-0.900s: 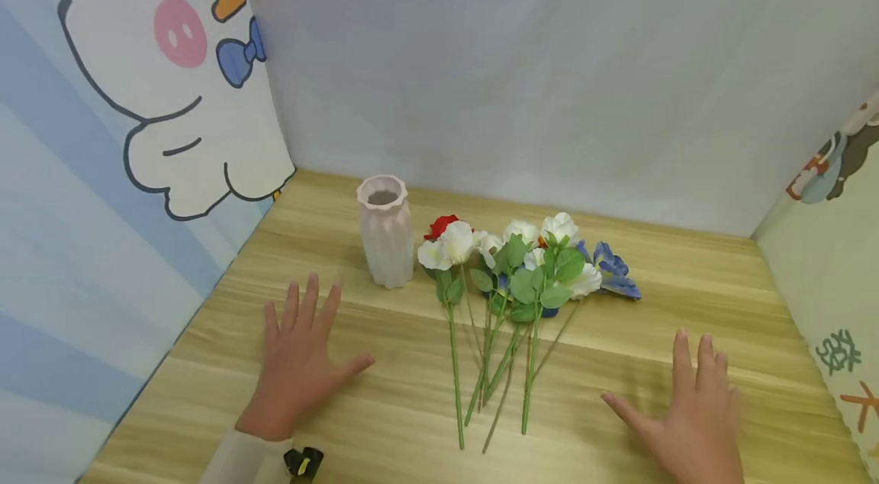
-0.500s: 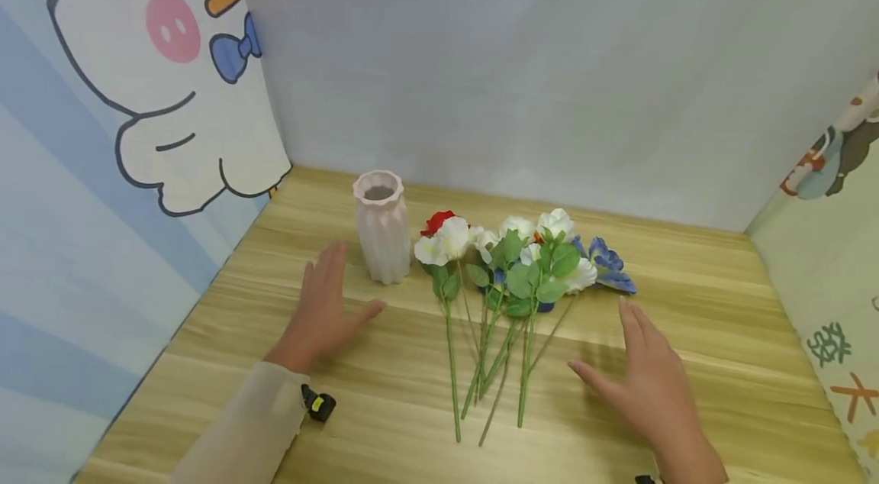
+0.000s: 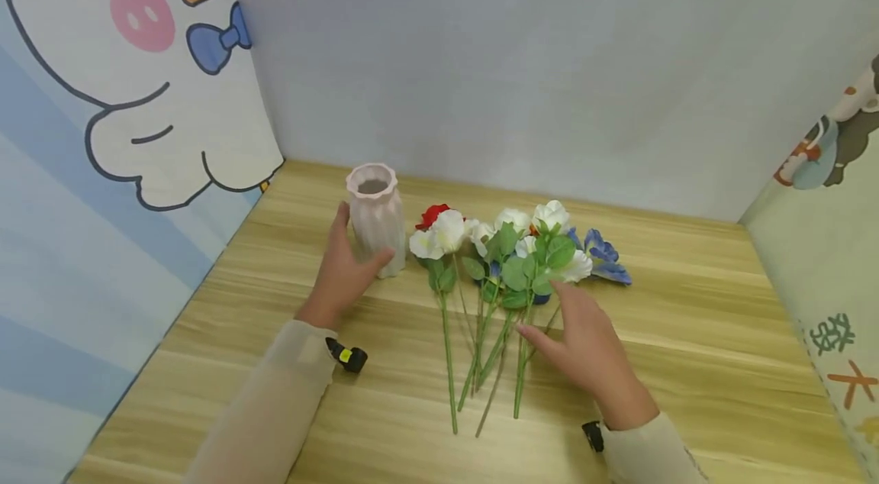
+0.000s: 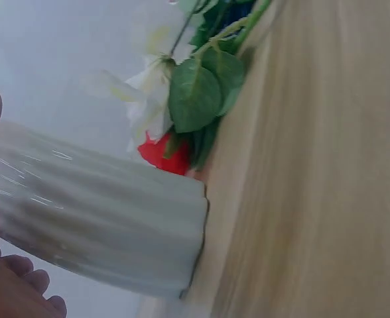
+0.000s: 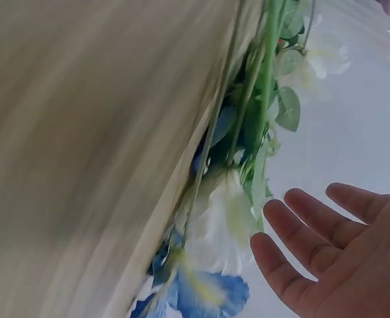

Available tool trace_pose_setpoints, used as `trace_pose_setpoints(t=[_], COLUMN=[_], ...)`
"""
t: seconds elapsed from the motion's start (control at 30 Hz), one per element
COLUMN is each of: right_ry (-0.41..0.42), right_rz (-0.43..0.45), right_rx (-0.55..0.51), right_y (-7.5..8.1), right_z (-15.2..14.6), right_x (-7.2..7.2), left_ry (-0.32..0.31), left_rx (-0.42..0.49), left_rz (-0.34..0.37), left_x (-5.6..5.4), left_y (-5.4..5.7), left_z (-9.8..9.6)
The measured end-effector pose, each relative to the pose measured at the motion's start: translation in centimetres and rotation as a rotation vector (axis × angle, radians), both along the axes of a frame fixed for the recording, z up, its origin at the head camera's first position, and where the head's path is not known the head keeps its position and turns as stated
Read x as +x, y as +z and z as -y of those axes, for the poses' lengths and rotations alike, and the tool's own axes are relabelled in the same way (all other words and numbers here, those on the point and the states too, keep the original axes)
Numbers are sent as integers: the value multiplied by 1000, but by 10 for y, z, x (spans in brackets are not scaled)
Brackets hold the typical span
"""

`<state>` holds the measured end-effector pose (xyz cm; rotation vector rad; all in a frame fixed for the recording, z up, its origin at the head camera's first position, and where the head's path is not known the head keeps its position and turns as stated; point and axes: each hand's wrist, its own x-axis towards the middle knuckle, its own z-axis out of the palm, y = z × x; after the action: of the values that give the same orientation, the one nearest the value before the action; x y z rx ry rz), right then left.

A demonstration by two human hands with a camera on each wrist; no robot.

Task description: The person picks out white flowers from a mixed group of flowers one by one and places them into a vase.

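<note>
A pale pink fluted vase (image 3: 378, 228) stands upright at the back left of the table. Around its left and front sides is my left hand (image 3: 346, 266), thumb spread from the fingers; in the left wrist view the vase (image 4: 102, 212) lies between thumb and fingers, and firm contact cannot be made out. Artificial flowers lie loosely bunched beside it: white blooms (image 3: 449, 230), a red one (image 3: 433, 214) and blue ones (image 3: 604, 255). Their green stems (image 3: 449, 362) point toward me. My right hand (image 3: 584, 339) hovers at the bunch's right side, fingers extended (image 5: 294, 232), gripping nothing.
The wood-grain table (image 3: 687, 362) meets a pale grey backdrop (image 3: 515, 72) behind the flowers. A cartoon-printed sheet (image 3: 172, 125) borders the left side, and another printed panel (image 3: 838, 262) the right. Black wrist-worn devices sit at both cuffs.
My left hand has moved up and right to the vase. My right hand has moved left and up to the flowers. The view has shifted slightly; vase and flowers stay in place.
</note>
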<state>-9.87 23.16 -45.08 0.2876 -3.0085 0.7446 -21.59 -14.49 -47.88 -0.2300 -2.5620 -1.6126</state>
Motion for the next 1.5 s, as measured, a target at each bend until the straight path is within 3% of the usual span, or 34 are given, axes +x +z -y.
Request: trace_pose_setpoints(t=[0.2, 0.3, 0.53, 0.77, 1.03, 1.27, 1.5], right_ry=[-11, -5, 40, 59, -3, -6, -44], right_rz=[18, 55, 166, 222, 354, 359, 334], right_rx=[-108, -173, -258, -207, -161, -176, -220], right_y=[-5, -6, -1, 5, 4, -9, -18], right_z=[26, 41, 76, 100, 111, 118, 122], right_x=[-14, -21, -45, -71, -93, -106, -110], left_ry=[22, 18, 67, 91, 45, 47, 40], left_rx=[153, 212, 306, 295, 280, 277, 276], left_rz=[-57, -51, -52, -29, 5, 7, -1], left_x=[-13, -19, -22, -24, -25, -24, -24], left_y=[4, 6, 10, 11, 9, 10, 10], left_z=[-9, -15, -22, -21, -19, -19, -20])
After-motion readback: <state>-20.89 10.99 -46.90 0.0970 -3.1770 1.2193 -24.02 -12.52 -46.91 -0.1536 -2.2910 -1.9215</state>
